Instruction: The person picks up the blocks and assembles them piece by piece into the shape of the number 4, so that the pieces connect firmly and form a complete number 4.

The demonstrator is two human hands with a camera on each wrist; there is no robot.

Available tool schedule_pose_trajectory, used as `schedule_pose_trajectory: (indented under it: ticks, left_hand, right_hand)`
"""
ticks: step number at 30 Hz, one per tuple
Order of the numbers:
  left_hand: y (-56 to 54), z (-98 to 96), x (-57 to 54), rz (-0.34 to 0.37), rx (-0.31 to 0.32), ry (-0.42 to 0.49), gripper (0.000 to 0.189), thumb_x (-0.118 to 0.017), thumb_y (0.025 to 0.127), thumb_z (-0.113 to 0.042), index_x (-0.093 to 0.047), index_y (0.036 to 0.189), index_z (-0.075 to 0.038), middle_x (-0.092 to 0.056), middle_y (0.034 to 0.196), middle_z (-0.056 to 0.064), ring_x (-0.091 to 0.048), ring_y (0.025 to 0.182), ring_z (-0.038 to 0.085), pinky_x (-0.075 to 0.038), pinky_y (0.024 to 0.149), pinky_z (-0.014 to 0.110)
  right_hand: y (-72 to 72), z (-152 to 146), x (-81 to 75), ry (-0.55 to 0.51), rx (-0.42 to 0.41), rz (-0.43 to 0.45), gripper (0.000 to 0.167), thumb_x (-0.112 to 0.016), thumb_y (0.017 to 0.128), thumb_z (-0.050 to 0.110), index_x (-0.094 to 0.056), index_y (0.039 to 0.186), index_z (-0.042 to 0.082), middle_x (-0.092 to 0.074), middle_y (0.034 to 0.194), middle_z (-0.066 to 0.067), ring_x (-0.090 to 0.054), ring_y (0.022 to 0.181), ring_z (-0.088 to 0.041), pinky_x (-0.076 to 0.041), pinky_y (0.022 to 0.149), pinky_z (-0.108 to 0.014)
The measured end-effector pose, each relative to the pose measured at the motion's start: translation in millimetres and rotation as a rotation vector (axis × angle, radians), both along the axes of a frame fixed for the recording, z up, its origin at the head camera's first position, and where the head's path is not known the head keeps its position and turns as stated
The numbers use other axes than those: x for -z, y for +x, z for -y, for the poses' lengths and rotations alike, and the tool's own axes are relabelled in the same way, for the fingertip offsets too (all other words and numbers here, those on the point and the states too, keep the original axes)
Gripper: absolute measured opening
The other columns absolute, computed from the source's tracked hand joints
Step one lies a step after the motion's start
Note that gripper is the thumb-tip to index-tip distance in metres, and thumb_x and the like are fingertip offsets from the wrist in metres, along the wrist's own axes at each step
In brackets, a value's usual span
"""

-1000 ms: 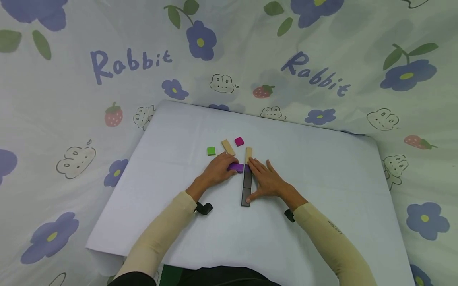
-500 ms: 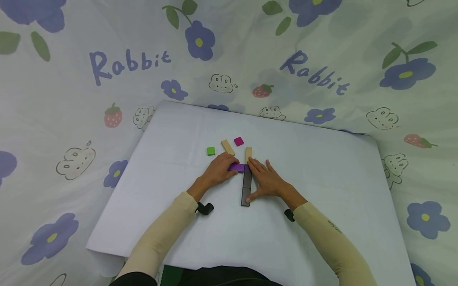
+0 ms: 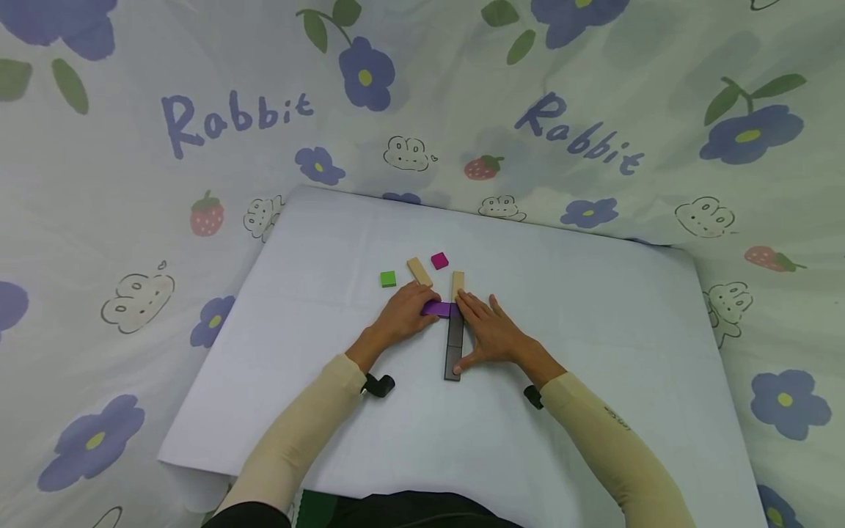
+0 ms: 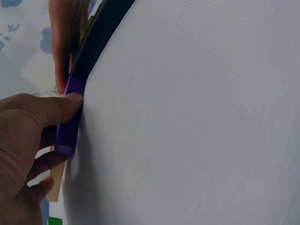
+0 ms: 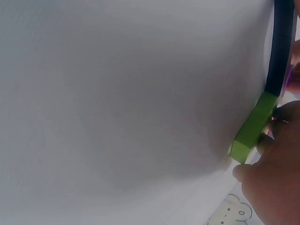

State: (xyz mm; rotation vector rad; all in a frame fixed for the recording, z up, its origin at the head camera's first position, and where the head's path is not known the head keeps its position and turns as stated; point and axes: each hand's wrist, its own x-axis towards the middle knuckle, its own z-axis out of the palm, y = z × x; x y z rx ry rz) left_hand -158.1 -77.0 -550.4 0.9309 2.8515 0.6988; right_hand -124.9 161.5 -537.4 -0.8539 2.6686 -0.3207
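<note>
In the head view my left hand (image 3: 399, 315) pinches a purple block (image 3: 436, 309) by its outer end, thumb in front and fingers behind. The block's inner end meets an upright column of dark grey blocks (image 3: 454, 345) lying flat. A tan block (image 3: 458, 282) continues the column at the top. Beside the column, my right hand (image 3: 491, 337) rests with straight, spread fingers, its thumb touching the lowest grey block. A long green block (image 5: 251, 129) butts against the dark column in the right wrist view, with right-hand fingers against it; in the head view that hand hides it.
Beyond my left hand lie a loose tan block (image 3: 419, 271), a small green square block (image 3: 388, 279) and a magenta square block (image 3: 439, 260). The white-covered table (image 3: 561, 308) reaches back to a flower-printed cloth (image 3: 422, 95).
My left hand has slid the purple block slightly right, closing the thin gap to the column. My right hand stays in place; the loose blocks lie as before.
</note>
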Motion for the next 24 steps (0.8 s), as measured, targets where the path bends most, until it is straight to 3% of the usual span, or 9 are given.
schedule_pose_trajectory:
  ticks: [15,21,24]
  left_hand:
    - [-1.0,-0.1,1.1,-0.012,0.005,-0.023,0.046,-0.080,0.089,-0.028,-0.066,0.129,-0.009,-0.062,0.135,0.013,-0.054,0.126,0.030,-0.033,0.116,0.042]
    - [-1.7,4.4,1.5,0.012,0.014,0.008,0.053,-0.078,0.089,-0.033,-0.062,0.135,-0.011,-0.058,0.140,0.012,-0.050,0.131,0.029,-0.034,0.115,0.044]
    - [-2.4,6.7,2.6,-0.014,0.012,0.041,0.056,-0.076,0.089,-0.036,-0.061,0.137,-0.012,-0.057,0.141,0.010,-0.049,0.131,0.028,-0.035,0.115,0.044]
  right_hand:
    - [-0.8,-1.5,3.6,0.008,-0.007,-0.024,0.150,-0.073,0.055,0.088,-0.008,0.163,0.006,-0.003,0.170,-0.009,-0.008,0.155,-0.028,-0.003,0.120,-0.060]
    - [-1.5,-1.3,3.2,0.008,-0.013,-0.020,0.150,-0.072,0.056,0.089,-0.007,0.163,0.006,-0.003,0.170,-0.009,-0.007,0.155,-0.028,-0.002,0.120,-0.060]
    - [-1.4,-1.0,2.5,0.009,-0.011,-0.007,0.150,-0.073,0.056,0.089,-0.006,0.163,0.007,-0.002,0.170,-0.009,-0.006,0.155,-0.027,-0.001,0.120,-0.059]
